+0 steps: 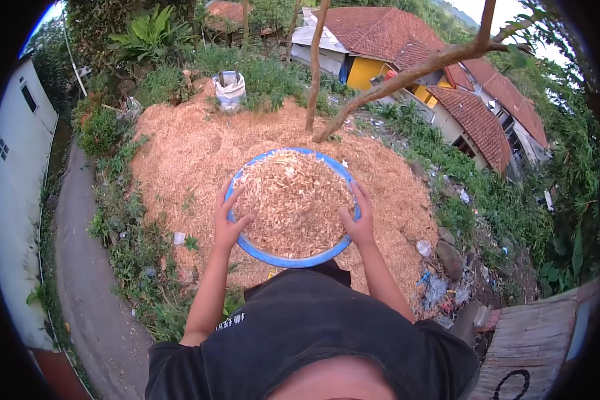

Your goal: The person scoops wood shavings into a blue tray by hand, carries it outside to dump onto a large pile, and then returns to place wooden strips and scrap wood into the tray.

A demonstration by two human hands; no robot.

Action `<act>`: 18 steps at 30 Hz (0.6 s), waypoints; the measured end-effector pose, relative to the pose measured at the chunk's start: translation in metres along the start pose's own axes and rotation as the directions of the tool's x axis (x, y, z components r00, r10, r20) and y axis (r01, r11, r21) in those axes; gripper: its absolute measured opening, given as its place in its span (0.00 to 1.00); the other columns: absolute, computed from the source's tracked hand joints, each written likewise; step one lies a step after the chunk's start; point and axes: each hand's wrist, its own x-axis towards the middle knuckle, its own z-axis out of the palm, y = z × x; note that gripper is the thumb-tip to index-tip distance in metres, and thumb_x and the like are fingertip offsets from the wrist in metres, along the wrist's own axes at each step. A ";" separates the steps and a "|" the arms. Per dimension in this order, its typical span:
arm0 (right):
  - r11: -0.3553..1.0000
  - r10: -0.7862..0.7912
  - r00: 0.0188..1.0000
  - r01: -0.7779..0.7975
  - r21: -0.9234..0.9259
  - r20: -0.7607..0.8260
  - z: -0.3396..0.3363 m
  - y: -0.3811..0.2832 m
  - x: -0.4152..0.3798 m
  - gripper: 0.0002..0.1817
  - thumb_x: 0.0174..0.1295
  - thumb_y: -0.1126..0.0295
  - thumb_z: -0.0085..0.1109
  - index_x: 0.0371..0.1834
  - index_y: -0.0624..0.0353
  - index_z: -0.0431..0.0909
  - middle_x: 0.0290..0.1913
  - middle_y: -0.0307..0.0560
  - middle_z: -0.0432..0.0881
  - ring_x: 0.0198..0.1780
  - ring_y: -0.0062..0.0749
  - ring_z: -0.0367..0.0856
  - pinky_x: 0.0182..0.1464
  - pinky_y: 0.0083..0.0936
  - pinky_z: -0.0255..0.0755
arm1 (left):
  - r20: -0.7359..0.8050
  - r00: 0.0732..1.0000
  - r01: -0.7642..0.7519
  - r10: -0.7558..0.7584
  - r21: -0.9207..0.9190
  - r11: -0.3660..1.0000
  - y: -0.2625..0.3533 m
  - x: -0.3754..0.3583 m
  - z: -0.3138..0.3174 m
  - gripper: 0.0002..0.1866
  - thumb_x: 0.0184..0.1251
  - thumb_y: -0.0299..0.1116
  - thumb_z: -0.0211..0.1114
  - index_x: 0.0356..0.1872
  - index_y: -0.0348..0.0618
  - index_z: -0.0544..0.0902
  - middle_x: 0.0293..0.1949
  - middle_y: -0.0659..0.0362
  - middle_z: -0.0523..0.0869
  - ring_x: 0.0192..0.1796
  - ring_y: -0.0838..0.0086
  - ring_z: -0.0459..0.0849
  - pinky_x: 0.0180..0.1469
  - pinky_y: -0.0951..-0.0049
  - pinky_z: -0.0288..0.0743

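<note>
**Head view: heaped basin between two hands**

Left hand [228, 228] and right hand [361, 228] are gripping opposite sides of the blue basin [288, 261], just before the torso [300, 320]. Chips [293, 207] are mounding above its rim; tilting could spill them. Beyond, tree trunks [315, 73] are leaving moving room.

"What sort of place is this?"

"Outdoors, a village hillside: a large heap of wood shavings [200, 143] among green weeds [473, 207]."

"Any buildings?"

"Tiled-roof houses [380, 30] on the far right, and a white-walled building [20, 153] beside a narrow paved path [87, 240] at left."
</note>
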 end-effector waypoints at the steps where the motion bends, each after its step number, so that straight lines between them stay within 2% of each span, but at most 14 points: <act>1: 0.999 0.011 1.000 -0.010 -0.051 0.019 0.002 0.005 0.009 0.42 0.61 0.66 0.78 0.82 0.51 0.75 0.82 0.59 0.68 0.83 0.56 0.67 0.84 0.47 0.61 | 0.022 1.000 0.011 -0.012 0.017 1.000 -0.003 0.011 0.004 0.46 0.49 0.45 0.89 0.75 0.54 0.85 0.85 0.47 0.68 0.86 0.50 0.65 0.87 0.48 0.58; 6: 0.999 0.045 0.994 -0.042 -0.030 0.103 0.037 0.053 0.077 0.42 0.61 0.66 0.78 0.82 0.51 0.76 0.82 0.59 0.68 0.83 0.56 0.66 0.84 0.47 0.62 | -0.017 0.995 0.097 -0.096 0.027 0.995 -0.050 0.056 0.025 0.47 0.47 0.45 0.90 0.75 0.54 0.85 0.86 0.47 0.66 0.87 0.51 0.64 0.87 0.48 0.58; 8: 0.995 0.019 0.992 -0.007 -0.098 0.126 0.043 0.070 0.091 0.42 0.60 0.65 0.79 0.82 0.51 0.76 0.82 0.59 0.68 0.84 0.55 0.66 0.84 0.47 0.61 | -0.019 0.995 0.101 -0.101 0.031 0.994 -0.063 0.063 0.036 0.46 0.48 0.45 0.90 0.75 0.54 0.85 0.86 0.46 0.66 0.87 0.50 0.64 0.87 0.48 0.58; 12: 0.997 0.069 0.972 -0.072 0.005 0.226 0.102 0.122 0.164 0.42 0.60 0.66 0.78 0.81 0.54 0.76 0.82 0.59 0.69 0.84 0.55 0.66 0.84 0.48 0.61 | -0.060 0.977 0.209 -0.206 0.040 0.977 -0.109 0.116 0.042 0.46 0.48 0.44 0.90 0.74 0.53 0.86 0.86 0.46 0.67 0.87 0.50 0.64 0.86 0.47 0.58; 18: 0.991 0.090 0.938 -0.118 0.065 0.335 0.155 0.147 0.226 0.42 0.59 0.67 0.78 0.81 0.54 0.76 0.81 0.58 0.70 0.83 0.54 0.67 0.84 0.48 0.61 | -0.112 0.944 0.320 -0.311 0.076 0.944 -0.141 0.159 0.031 0.47 0.47 0.39 0.91 0.75 0.52 0.84 0.86 0.46 0.66 0.86 0.50 0.66 0.86 0.49 0.60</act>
